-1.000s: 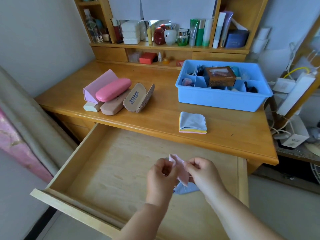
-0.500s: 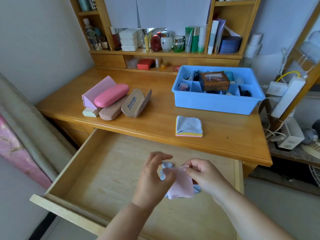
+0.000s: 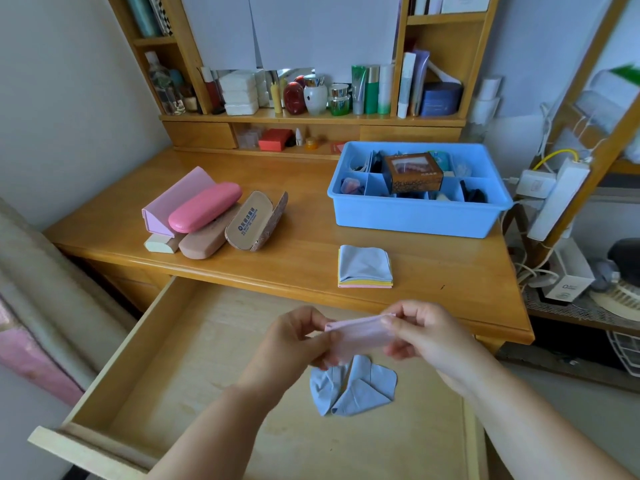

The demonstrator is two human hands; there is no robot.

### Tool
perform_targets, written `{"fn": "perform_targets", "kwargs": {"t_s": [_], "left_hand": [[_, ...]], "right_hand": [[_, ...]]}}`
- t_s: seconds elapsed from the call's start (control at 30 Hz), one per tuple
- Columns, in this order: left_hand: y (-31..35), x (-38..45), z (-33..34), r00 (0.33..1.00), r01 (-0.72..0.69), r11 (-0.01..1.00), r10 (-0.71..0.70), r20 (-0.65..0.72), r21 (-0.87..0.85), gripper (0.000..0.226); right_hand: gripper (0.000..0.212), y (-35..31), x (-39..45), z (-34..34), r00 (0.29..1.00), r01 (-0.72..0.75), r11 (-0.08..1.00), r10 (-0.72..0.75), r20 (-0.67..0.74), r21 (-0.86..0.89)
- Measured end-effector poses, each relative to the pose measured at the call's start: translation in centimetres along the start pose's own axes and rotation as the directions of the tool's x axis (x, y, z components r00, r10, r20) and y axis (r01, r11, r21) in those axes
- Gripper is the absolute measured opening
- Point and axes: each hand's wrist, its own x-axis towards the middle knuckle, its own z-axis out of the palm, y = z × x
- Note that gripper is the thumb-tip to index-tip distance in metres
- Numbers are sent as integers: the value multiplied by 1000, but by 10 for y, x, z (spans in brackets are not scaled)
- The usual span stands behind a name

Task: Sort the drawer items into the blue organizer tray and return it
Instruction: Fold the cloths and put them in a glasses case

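While you stretch the soft pink cloth (image 3: 360, 336) over the open wooden drawer (image 3: 194, 358), your left hand (image 3: 294, 341) pinches one end and your right hand (image 3: 426, 336) pinches the other. A crumpled blue cloth (image 3: 353, 388) lies in the drawer right under it. On the desk (image 3: 304, 251) sit a stack of folded cloths (image 3: 365, 266) and the blue organizer tray (image 3: 415, 213). One open glasses case (image 3: 251, 220) has blue writing, too small to read
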Motion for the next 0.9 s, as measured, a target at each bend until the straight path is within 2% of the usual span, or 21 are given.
{"fn": "perform_targets", "kwargs": {"t_s": [0.07, 0.17, 0.23, 0.3, 0.33, 0.4, 0.5, 0.57, 0.7, 0.77, 0.83, 0.9], "left_hand": [[13, 15, 2, 998, -54, 994, 58, 38, -96, 18], [34, 46, 1, 963, -261, 965, 262, 58, -12, 24], [47, 68, -3, 924, -383, 912, 376, 73, 148, 32], [53, 88, -6, 880, -463, 787, 462, 109, 407, 35], [52, 98, -7, 865, -482, 719, 481, 140, 501, 34], [43, 111, -7, 860, -488, 649, 471, 196, 584, 32], [22, 123, -7, 881, -453, 643, 430, 198, 617, 35], [10, 126, -8, 891, -434, 649, 412, 191, 625, 31], [0, 125, -8, 842, -521, 569, 465, 273, 637, 30], [1, 120, -7, 847, -506, 542, 458, 270, 671, 31], [1, 109, -7, 833, -500, 550, 516, 199, 669, 28], [-7, 90, -9, 759, -530, 557, 647, 66, 639, 22]], "right_hand": [[13, -14, 10, -7, 998, 69, 996, -69, -3, 47], [14, -36, 29, -23, 967, 253, 961, -254, 9, -113], [19, -46, 45, -32, 939, 338, 911, -344, 15, -236], [22, -50, 63, -38, 918, 363, 818, -396, 22, -447], [23, -47, 72, -40, 911, 362, 753, -412, 36, -549], [25, -37, 86, -43, 904, 360, 659, -421, 73, -660], [30, -13, 97, -43, 900, 370, 591, -419, 120, -717], [25, 3, 99, -41, 898, 369, 574, -422, 122, -731], [18, 18, 96, -38, 903, 359, 618, -421, 91, -700], [18, 17, 90, -37, 909, 354, 621, -405, 101, -700], [18, 14, 79, -35, 875, 377, 572, -477, 79, -728], [16, 18, 64, -27, 773, 429, 455, -632, 57, -780]]}}
